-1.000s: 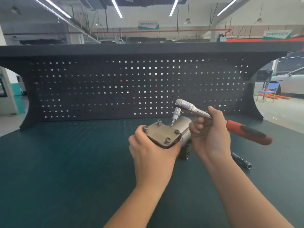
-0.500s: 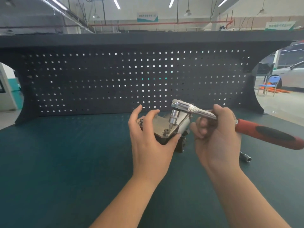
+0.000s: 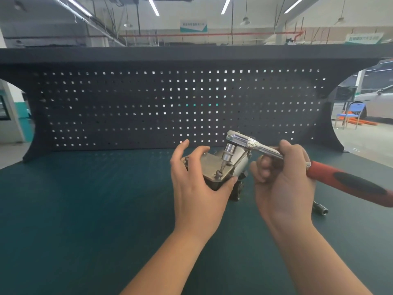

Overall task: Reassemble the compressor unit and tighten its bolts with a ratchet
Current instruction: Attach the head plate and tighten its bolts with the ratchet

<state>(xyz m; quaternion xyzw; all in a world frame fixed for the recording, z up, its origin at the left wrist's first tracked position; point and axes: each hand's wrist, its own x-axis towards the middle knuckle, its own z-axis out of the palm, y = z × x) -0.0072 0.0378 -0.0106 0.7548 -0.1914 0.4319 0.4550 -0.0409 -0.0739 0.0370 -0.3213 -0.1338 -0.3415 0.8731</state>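
The compressor unit (image 3: 214,167), a metal body with a flat bolted cover plate, sits on the green bench mat (image 3: 85,209). My left hand (image 3: 195,184) grips the plate's near edge, with thumb under its right corner and fingers curled over the far left side. My right hand (image 3: 280,184) holds the chrome shaft of the ratchet (image 3: 255,145), whose red and black handle (image 3: 350,184) points right. The ratchet's socket bit stands on a bolt (image 3: 219,173) at the plate's front corner.
A loose socket extension (image 3: 320,208) lies on the mat right of my right wrist. A dark perforated back panel (image 3: 170,103) closes the bench's far side. Beyond it, at the far right, are a blue chair (image 3: 350,112) and a white car (image 3: 378,101).
The ratchet head has come down from above the plate onto the front bolt. My left hand shifted from cupping the plate's near side to gripping with fingers over the far edge.
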